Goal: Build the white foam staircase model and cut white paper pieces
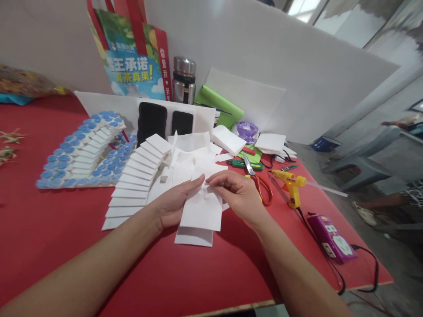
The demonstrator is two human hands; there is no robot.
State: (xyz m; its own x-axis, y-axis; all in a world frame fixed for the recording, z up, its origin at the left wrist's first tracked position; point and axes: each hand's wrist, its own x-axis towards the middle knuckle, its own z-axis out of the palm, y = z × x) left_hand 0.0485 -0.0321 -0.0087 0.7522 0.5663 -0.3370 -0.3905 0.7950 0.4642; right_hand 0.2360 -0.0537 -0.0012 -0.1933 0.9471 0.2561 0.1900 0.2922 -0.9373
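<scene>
In the head view my left hand is closed on a white paper piece, its thumb along the upper edge and its other fingers mostly hidden. My right hand pinches a small crumpled white scrap over that paper; its exact shape is hard to make out. Beneath the held paper another white piece shows its lower edge. To the left lies a stepped, curved white card staircase. More white paper is spread just behind my hands.
Red-handled scissors, a green cutter and a yellow glue gun lie right, with a purple power box and its cords. A blue-and-white model, phones, a steel flask and a bag stand behind.
</scene>
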